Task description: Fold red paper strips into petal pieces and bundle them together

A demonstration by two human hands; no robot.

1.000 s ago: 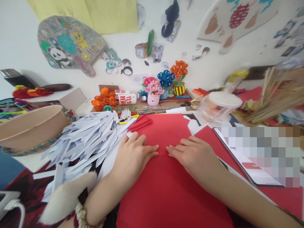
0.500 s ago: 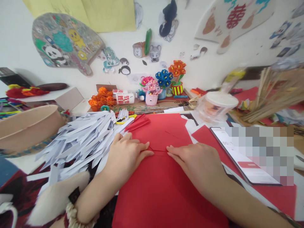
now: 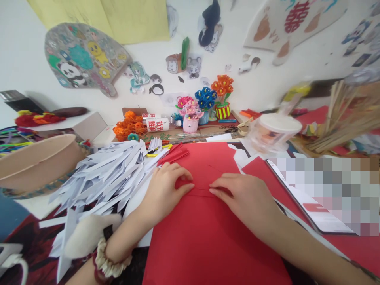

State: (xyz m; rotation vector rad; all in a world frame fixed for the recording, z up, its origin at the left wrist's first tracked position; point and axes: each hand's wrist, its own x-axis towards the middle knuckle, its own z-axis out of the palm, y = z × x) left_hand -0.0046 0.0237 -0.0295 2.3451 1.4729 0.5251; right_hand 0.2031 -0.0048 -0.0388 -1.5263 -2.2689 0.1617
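A narrow red paper strip [image 3: 202, 190] lies between my hands, hard to tell apart from the red sheets [image 3: 213, 241] under it. My left hand [image 3: 170, 184] has its thumb and forefinger curled together at the strip's left end. At the right end, my right hand [image 3: 242, 194] pinches it between thumb and fingertips. Both hands rest low over the red paper, a short gap between their fingertips. Beyond my left hand lie folded red strips [image 3: 175, 153] at the upper left of the sheets.
To the left are a heap of folded white paper strips [image 3: 103, 170], yellow-handled scissors [image 3: 166, 148] and a tan basket [image 3: 38, 158]. A phone [image 3: 311, 198] lies at right, near a lidded plastic tub [image 3: 277, 130]. Pipe-cleaner flowers [image 3: 204, 99] stand along the wall.
My left thumb and forefinger have shifted slightly, the forefinger now more arched. My right hand keeps its pinch with its fingers a little more bent. The view has moved slightly.
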